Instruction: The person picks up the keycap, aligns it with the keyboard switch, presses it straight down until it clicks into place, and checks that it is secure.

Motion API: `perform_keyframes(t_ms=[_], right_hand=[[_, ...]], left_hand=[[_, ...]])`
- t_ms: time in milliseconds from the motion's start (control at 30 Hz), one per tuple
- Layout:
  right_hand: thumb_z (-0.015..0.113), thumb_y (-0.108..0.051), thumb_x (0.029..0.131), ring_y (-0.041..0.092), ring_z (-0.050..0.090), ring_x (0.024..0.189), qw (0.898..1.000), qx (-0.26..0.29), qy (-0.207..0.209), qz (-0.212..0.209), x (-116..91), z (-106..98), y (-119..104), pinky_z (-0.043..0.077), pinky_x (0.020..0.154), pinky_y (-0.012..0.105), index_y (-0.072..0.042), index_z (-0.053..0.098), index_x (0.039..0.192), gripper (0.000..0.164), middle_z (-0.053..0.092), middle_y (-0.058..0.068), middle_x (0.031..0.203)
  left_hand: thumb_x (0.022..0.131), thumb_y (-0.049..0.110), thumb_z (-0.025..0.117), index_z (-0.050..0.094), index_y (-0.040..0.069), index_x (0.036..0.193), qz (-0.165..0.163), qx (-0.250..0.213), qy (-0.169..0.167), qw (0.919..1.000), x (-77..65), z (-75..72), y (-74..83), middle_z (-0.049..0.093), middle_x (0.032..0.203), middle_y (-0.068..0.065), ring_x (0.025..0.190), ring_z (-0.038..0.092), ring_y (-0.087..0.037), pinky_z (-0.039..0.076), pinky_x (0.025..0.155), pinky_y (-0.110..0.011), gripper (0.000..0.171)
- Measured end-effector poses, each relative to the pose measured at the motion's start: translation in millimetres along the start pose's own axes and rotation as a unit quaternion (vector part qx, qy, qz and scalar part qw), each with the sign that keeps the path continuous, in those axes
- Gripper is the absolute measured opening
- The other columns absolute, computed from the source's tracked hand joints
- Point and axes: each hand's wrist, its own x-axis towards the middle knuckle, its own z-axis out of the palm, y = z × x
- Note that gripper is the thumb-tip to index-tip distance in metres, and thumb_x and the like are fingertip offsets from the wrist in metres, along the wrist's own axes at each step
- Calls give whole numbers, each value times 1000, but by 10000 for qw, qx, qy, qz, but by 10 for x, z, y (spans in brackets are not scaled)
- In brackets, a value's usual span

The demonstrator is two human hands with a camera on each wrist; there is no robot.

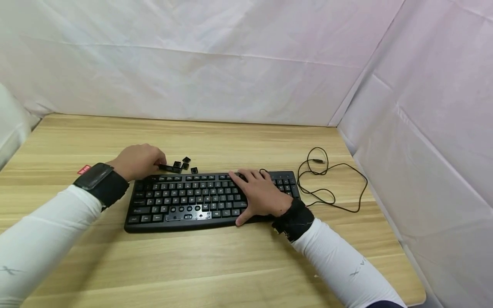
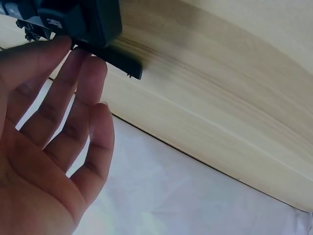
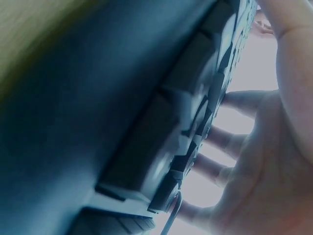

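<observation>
A black keyboard lies on the wooden table. Several keycaps are off its lower rows, leaving a bare patch with round key stems. Behind its top left edge my left hand pinches a long black keycap, like a space bar, between thumb and fingers. Small loose keycaps lie to the right of that hand. My right hand rests with spread fingers on the right part of the keyboard, thumb at the front edge. In the right wrist view, its palm is close above the keys.
A thin black cable with a plug lies in loose loops to the right of the keyboard. A small red tag shows beside the left wristband. White cloth walls stand behind the table and along its right side.
</observation>
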Motion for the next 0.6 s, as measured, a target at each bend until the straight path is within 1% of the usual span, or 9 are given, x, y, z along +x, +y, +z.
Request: perform_keyframes(t_ms=[133, 233, 400, 500, 600], right_hand=[[70, -78, 49, 32, 25, 131, 10000, 15, 47, -71, 14, 3, -7, 25, 102, 63, -15, 14, 152, 133, 27, 15, 150], [69, -78, 50, 32, 25, 131, 9999, 34, 67, -114, 17, 10, -6, 25, 101, 64, -14, 14, 152, 133, 27, 15, 150], [69, -79, 49, 32, 25, 131, 9999, 18, 67, -83, 8, 18, 9, 26, 101, 63, -15, 13, 152, 133, 28, 15, 150], [69, -78, 50, 32, 25, 131, 9999, 60, 63, -89, 3, 18, 11, 25, 101, 64, -15, 13, 153, 133, 27, 15, 150], [69, -78, 50, 33, 25, 131, 9999, 74, 72, -114, -5, 12, 18, 25, 101, 64, -15, 13, 152, 133, 27, 16, 150]], left_hand=[[74, 2, 72, 74, 6, 88, -50, 160, -84, 9998, -2, 6, -44, 71, 82, -11, 71, 62, -24, 53, 60, -46, 14], [76, 5, 73, 73, 5, 89, -51, 309, -19, 9995, -8, 9, -66, 71, 85, -12, 73, 63, -26, 54, 61, -48, 13], [81, 5, 68, 73, 5, 94, 5, 427, 135, 9990, -27, 2, -82, 69, 93, -16, 81, 62, -31, 52, 65, -54, 14], [83, 4, 65, 72, 5, 97, -15, 446, 130, 9989, -49, -4, -104, 67, 95, -16, 85, 61, -34, 50, 67, -59, 16], [85, 4, 61, 71, 6, 100, -70, 402, 86, 9991, -62, -6, -127, 69, 98, -16, 87, 62, -33, 48, 70, -61, 18]])
